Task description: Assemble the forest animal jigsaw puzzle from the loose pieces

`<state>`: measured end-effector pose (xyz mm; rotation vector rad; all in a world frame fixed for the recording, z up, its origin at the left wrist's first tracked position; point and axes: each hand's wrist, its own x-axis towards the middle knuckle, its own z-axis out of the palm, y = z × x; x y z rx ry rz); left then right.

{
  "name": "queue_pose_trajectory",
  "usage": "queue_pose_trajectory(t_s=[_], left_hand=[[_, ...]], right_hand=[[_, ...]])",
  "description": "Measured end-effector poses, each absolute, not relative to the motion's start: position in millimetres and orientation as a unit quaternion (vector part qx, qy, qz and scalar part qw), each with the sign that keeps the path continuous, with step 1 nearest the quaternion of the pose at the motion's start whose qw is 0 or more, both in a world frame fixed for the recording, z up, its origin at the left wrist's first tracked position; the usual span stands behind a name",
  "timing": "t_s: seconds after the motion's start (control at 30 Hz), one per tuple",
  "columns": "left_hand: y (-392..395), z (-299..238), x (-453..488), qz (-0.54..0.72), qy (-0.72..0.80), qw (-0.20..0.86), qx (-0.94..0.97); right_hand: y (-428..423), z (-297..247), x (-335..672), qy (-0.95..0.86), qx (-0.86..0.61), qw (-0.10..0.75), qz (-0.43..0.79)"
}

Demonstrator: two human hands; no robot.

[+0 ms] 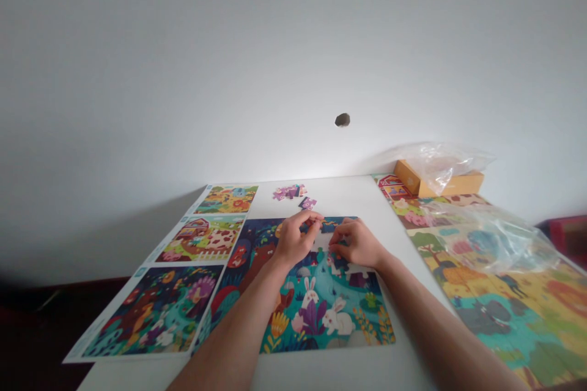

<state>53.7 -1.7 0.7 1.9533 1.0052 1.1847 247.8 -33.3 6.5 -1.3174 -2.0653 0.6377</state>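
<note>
A partly assembled jigsaw puzzle [316,311] of rabbits and bright plants lies on the white table [403,269], with my hands over its upper part. My left hand [296,239] curls above the puzzle's top edge, its fingertips among dark pieces. My right hand [355,243] faces it, with fingers down on pieces near the middle. The hands hide whatever lies beneath them, so any held piece cannot be made out. Beyond them sit loose purple jigsaw pieces [288,192] and a separate purple piece [308,203].
Printed picture sheets [156,311] run along the table's left side. Another colourful puzzle or mat [499,299] lies at right, partly under a clear plastic bag [486,238]. An orange box [435,180] stands at the back against the white wall.
</note>
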Motion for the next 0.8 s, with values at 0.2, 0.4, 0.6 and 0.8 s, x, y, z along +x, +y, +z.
queue_pose_trajectory(t_s=[0.2, 0.4, 0.6, 0.8], left_hand=[[-11.9, 3.4, 50.7, 0.357, 0.279, 0.583, 0.674], [-13.7, 2.5, 53.2, 0.277, 0.278, 0.581, 0.713], [-13.4, 2.8, 54.1, 0.264, 0.293, 0.542, 0.742], [-12.9, 2.3, 53.9, 0.302, 0.322, 0.503, 0.743]], right_hand=[[-31.6, 4.1, 246.8, -0.739, -0.512, 0.304, 0.315], [-32.0, 3.4, 247.4, -0.778, -0.499, 0.296, 0.243], [-31.4, 4.8, 247.9, -0.776, -0.500, 0.305, 0.231], [-32.3, 6.1, 246.2, -0.756, -0.507, 0.317, 0.268]])
